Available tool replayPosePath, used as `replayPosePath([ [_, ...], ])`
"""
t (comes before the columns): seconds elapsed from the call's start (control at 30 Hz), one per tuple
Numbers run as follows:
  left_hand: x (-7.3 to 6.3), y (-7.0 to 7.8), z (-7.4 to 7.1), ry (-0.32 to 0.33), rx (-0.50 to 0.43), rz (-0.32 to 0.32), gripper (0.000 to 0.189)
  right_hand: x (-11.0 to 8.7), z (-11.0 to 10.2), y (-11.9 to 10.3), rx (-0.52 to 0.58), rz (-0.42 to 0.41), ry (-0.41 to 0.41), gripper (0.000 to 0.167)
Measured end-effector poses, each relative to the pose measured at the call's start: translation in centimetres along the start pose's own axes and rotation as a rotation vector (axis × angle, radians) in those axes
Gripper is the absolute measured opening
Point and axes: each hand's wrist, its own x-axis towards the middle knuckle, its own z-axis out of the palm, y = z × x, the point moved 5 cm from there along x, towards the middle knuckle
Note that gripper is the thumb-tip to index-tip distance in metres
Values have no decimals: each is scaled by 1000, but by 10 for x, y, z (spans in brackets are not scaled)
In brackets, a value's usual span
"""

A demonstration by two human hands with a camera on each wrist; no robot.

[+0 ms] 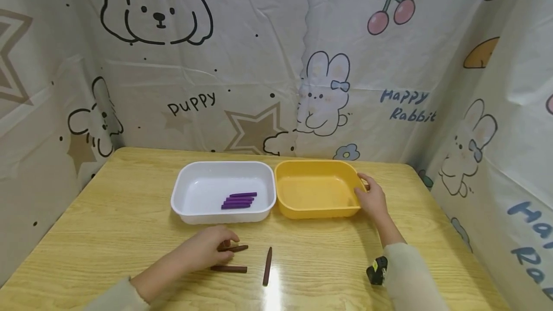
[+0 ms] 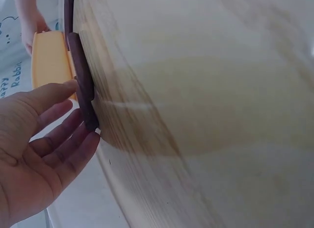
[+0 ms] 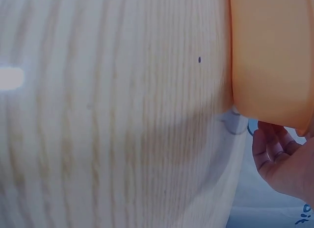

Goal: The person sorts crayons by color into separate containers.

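Observation:
In the head view my left hand [image 1: 211, 246] is low over the table in front of the white tray. Its thumb and fingers pinch a brown crayon [image 1: 237, 248]; the left wrist view shows that crayon [image 2: 87, 113] between them. A second brown crayon [image 1: 231, 269] lies just below this hand, and a third brown crayon [image 1: 268, 267] points away from me to its right. My right hand [image 1: 372, 198] grips the right rim of the yellow tray [image 1: 317, 213], thumb over the inside and fingers outside. Several purple crayons [image 1: 237, 200] lie side by side in the white tray [image 1: 190, 215].
Both trays stand side by side toward the back of the wooden table [image 1: 108, 234]. A printed cloth [image 1: 259, 61] hangs behind and along both sides. A small black device [image 1: 377, 271] sits by the right sleeve.

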Motion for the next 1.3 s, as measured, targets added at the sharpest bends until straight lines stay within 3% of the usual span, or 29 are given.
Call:
replayPosePath([
  [0.6, 5, 5, 2, -24, -22, -99, 6, -2, -1, 2, 3, 6, 9, 50],
  [1.13, 13, 15, -14, 18, -20, 7, 7, -2, 0, 0, 3, 11, 3, 49],
  [1.3, 20, 22, -20, 5, -6, -3, 8, -1, 0, 2, 17, 9, 11, 49],
])
